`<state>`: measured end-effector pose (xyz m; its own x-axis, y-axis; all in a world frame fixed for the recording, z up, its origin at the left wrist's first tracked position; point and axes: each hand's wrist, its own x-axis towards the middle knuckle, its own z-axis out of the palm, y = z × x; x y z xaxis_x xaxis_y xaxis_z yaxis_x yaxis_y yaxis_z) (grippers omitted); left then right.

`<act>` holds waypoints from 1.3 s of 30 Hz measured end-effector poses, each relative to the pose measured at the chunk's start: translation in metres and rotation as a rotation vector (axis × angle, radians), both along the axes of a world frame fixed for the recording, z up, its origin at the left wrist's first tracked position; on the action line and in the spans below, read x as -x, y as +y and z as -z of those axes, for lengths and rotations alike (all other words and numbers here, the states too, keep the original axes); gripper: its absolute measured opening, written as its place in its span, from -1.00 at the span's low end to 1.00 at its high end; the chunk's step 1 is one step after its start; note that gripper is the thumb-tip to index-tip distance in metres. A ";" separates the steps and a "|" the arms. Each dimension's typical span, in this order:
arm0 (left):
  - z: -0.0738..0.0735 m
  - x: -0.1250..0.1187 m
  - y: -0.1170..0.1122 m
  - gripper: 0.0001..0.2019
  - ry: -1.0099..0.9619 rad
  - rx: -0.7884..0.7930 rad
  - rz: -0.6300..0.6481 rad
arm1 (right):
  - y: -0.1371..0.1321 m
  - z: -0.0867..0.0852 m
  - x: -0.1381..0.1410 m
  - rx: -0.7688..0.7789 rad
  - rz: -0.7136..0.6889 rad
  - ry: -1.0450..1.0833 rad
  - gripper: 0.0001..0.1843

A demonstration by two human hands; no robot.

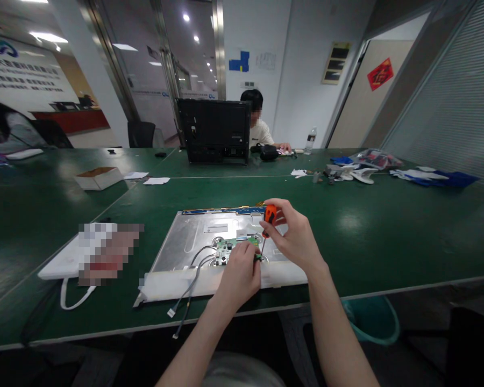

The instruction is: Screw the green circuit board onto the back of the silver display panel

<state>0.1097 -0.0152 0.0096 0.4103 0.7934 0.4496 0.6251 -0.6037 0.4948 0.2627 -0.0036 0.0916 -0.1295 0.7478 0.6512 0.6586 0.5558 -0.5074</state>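
An orange-and-black screwdriver (269, 216) is gripped in my right hand (294, 234), its thin shaft pointing down at the right end of a green circuit board (226, 246). My left hand (242, 267) is closed over the lower right part of that board, and its fingers hide some of it. Beneath lies a flat silver display panel (177, 244) with a blue strip along its far edge and a whitish band along the near edge. Grey and black cables (196, 278) run from the board, their loose plugs hanging past the table's front edge.
The green table (371, 236) carries a blurred-out white object (60, 258) at left, an open box (99, 177), a black monitor (213, 131), a bottle (310, 141) and scattered bags (373, 160). A co-worker (262, 131) sits opposite. A teal bin (373, 320) stands below the front edge.
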 end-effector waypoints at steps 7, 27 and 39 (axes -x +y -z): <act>-0.021 0.025 0.004 -0.87 -0.037 -0.037 -0.056 | 0.003 0.002 -0.001 -0.068 0.026 0.060 -0.60; -0.019 0.119 0.099 -0.80 0.101 0.351 0.098 | 0.079 -0.013 0.067 -0.041 -0.187 0.092 -0.71; -0.009 0.122 0.104 -0.78 0.020 0.419 0.167 | 0.080 0.024 0.069 -0.096 -0.099 0.158 -0.64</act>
<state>-0.0124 0.0893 0.0185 0.5534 0.8276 0.0942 0.5479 -0.4469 0.7071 0.1938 0.0760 0.0679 -0.0901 0.6703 0.7366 0.5143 0.6647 -0.5419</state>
